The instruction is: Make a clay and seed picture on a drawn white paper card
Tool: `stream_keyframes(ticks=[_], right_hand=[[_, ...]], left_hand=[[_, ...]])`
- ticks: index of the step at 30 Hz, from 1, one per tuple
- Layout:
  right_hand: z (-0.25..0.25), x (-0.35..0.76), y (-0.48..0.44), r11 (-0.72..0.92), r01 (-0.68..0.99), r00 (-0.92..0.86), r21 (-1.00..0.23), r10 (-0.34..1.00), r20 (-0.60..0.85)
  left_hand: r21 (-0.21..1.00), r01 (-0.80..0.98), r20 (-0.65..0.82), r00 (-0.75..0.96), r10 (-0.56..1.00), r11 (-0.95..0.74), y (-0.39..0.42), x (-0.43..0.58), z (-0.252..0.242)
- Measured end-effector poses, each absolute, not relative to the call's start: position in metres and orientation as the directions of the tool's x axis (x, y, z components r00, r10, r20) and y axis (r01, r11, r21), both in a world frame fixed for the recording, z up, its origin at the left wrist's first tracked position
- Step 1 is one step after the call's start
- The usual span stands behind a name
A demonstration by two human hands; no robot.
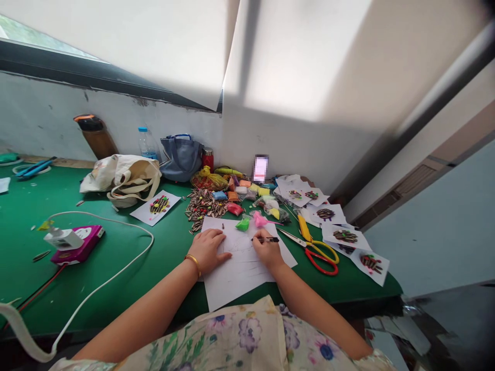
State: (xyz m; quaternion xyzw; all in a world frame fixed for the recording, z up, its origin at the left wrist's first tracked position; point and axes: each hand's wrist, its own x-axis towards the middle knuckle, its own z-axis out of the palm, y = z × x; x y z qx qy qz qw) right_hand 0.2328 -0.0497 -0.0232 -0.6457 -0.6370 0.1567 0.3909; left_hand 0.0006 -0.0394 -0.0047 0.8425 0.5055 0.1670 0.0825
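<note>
A white sheet of paper (232, 283) with faint pen lines lies on the green table in front of me. My left hand (208, 250) rests flat on its left side, fingers spread, a gold bangle at the wrist. Over the right part of the sheet, my right hand (267, 251) is closed around a black pen (272, 239), whose tip points left toward the paper. Small bags of green clay (243, 223) and pink clay (260, 220) sit at the sheet's top edge. Beyond it is a pile of striped sunflower seeds (204, 205).
Scissors (309, 245) with red and yellow handles lie right of the sheet, beside several seed-decorated cards (345, 236). A phone (261, 168) leans on the wall. At left are a cloth bag (116, 175), a white cable (116, 278) and a purple power strip (83, 247).
</note>
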Motion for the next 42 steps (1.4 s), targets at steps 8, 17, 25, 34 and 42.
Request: stream_keyframes(ticks=[8, 17, 25, 34, 42], right_hand=[[-0.013, 0.215, -0.068, 0.291, 0.691, -0.061, -0.662, 0.936, 0.347], [-0.018, 0.215, -0.064, 0.263, 0.679, -0.093, -0.686, 0.957, 0.275], [-0.019, 0.215, -0.064, 0.264, 0.653, -0.062, -0.71, 0.953, 0.297], [-0.016, 0.214, -0.063, 0.218, 0.666, -0.044, -0.714, 0.966, 0.254], [-0.019, 0.216, -0.06, 0.179, 0.652, 0.022, -0.737, 0.967, 0.255]], left_hand=[[0.315, 0.822, 0.197, 0.432, 0.88, -0.474, -0.04, 0.001, -0.004], [0.323, 0.828, 0.186, 0.419, 0.889, -0.458, -0.04, 0.002, -0.005], [0.305, 0.819, 0.222, 0.434, 0.873, -0.485, -0.039, 0.0, -0.008], [0.292, 0.832, 0.202, 0.429, 0.88, -0.472, -0.04, 0.001, -0.006], [0.289, 0.825, 0.213, 0.438, 0.873, -0.485, -0.041, 0.0, -0.008]])
